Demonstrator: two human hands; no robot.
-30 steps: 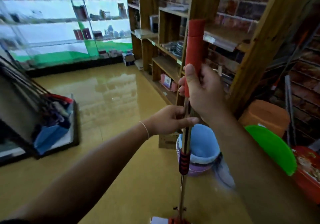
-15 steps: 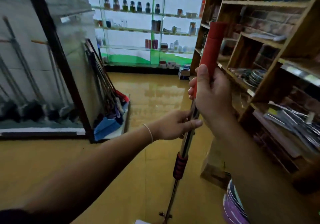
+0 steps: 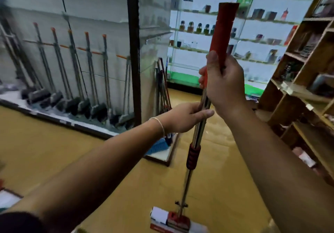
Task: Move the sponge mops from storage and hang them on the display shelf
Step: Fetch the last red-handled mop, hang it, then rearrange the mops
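I hold a sponge mop [image 3: 194, 142] upright in front of me. It has a red top grip, a shiny metal pole, a dark red collar lower down and a red-and-white sponge head [image 3: 173, 221] near the floor. My right hand [image 3: 224, 86] is closed around the base of the red grip. Just below it, my left hand [image 3: 184, 117] grips the metal pole. To the left stands the display shelf [image 3: 133, 52], a grey panel with a dark upright post, where several mops [image 3: 88, 77] hang in a row.
More mops [image 3: 163, 92] lean against the display's right end above a blue item [image 3: 159, 145] on its base. Wooden shelving [image 3: 298, 92] with goods fills the right side. Glass shelves [image 3: 226, 34] with small products line the back. The floor is glossy yellow.
My view has swung left from the wooden shelves and buckets toward the display shelf. Both hands keep the same grip on the mop, which now shows its sponge head.
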